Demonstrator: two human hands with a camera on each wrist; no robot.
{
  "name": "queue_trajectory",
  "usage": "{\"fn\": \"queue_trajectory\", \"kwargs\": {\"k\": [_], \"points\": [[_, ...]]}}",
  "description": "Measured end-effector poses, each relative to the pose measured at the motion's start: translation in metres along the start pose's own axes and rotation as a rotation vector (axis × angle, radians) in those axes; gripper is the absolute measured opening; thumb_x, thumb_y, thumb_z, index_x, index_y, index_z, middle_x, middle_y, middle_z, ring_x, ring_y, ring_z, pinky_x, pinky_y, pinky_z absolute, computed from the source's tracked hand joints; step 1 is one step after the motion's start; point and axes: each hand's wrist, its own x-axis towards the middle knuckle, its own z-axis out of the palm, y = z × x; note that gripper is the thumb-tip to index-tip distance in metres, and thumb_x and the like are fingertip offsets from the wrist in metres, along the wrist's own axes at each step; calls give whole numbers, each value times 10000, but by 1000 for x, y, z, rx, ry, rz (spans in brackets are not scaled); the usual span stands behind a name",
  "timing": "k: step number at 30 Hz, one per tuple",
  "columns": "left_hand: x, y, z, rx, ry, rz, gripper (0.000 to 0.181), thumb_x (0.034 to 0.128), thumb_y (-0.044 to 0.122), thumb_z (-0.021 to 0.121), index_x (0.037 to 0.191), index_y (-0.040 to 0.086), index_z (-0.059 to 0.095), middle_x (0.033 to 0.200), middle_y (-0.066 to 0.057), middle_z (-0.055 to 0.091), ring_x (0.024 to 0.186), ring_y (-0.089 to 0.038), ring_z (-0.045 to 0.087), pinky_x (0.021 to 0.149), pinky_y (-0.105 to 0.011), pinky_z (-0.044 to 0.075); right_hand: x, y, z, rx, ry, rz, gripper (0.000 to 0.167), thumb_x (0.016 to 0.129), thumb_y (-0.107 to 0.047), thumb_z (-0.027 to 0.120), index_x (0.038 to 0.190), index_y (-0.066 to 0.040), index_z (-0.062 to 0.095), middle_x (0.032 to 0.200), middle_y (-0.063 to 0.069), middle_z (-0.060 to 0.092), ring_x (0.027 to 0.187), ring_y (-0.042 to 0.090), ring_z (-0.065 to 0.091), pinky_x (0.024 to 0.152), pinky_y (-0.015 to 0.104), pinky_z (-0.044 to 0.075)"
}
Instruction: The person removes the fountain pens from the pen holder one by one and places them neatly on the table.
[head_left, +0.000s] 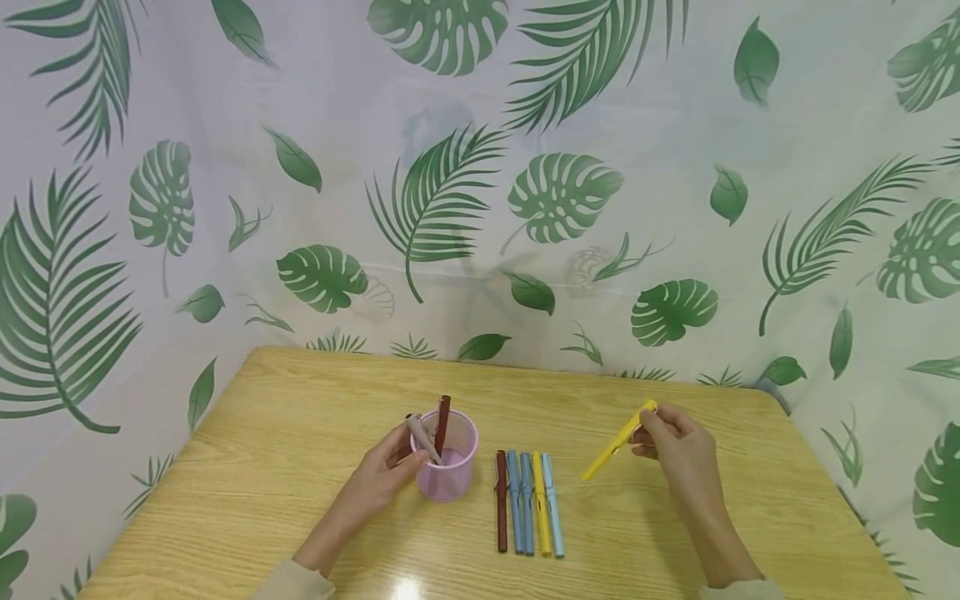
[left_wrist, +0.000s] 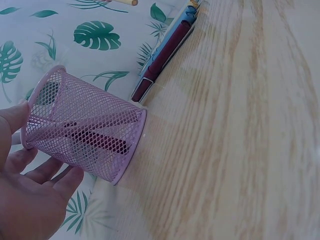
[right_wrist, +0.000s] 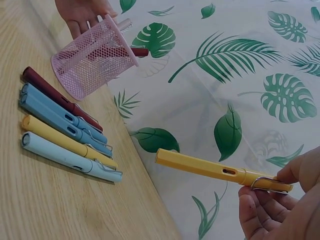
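Observation:
My left hand (head_left: 381, 475) holds a pink mesh pen cup (head_left: 447, 483) by its left side, thumb near the rim and fingers against the mesh in the left wrist view. A dark red pen (head_left: 442, 425) and a grey pen (head_left: 423, 437) lean inside the cup. Off to the right, my right hand (head_left: 686, 457) pinches a yellow pen (right_wrist: 200, 165) by its clip end, above the table. The pen's other end points down and left, and nothing touches it.
Between the hands, a row of pens lies side by side on the wooden table (head_left: 315, 417): dark red (head_left: 501, 504), two blue (head_left: 527, 508), yellow (head_left: 542, 508) and light blue (head_left: 553, 508). A leaf-patterned cloth (head_left: 465, 317) hangs behind the table.

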Motion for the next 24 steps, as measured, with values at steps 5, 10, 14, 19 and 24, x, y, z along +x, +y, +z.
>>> {"fn": "queue_trajectory", "kwargs": {"k": [5, 10, 14, 19, 24], "points": [[0, 0, 0, -6, -5, -1, 643, 1089, 208, 557, 1620, -2, 260, 1526, -247, 478, 1416, -394, 453, 1181, -480, 380, -2, 2, -2, -23, -42, 3, 402, 1070, -193, 585, 1332, 105, 524, 874, -60, 719, 808, 90, 700, 742, 226, 619], [0, 0, 0, -8, 3, -9, 638, 1087, 212, 561, 1620, 13, 273, 1542, -248, 461, 1427, -392, 443, 1191, -483, 361, -3, 5, -3, -30, -77, -1, 395, 1075, -187, 578, 1319, 116, 509, 882, -53, 719, 812, 103, 709, 752, 229, 619], [0, 0, 0, -7, -2, -4, 634, 1089, 213, 559, 1621, 17, 275, 1543, -251, 457, 1425, -395, 444, 1188, -489, 365, -4, 8, -3, -56, -113, -13, 422, 1079, -194, 575, 1338, 130, 497, 902, -26, 719, 826, 126, 716, 761, 241, 621], [-1, 0, 0, -10, -1, -5, 635, 1088, 207, 560, 1621, 15, 273, 1547, -243, 457, 1427, -388, 443, 1190, -485, 362, -4, 14, -2, -86, -147, -8, 434, 1081, -219, 579, 1331, 129, 516, 922, 11, 714, 835, 149, 706, 770, 252, 622], [-1, 0, 0, -13, -1, -6, 623, 1090, 191, 554, 1622, 21, 276, 1560, -233, 445, 1435, -379, 437, 1191, -468, 363, -5, 19, -1, -122, -172, 5, 430, 1082, -222, 577, 1327, 127, 530, 947, 53, 704, 845, 156, 693, 784, 261, 621]]}}
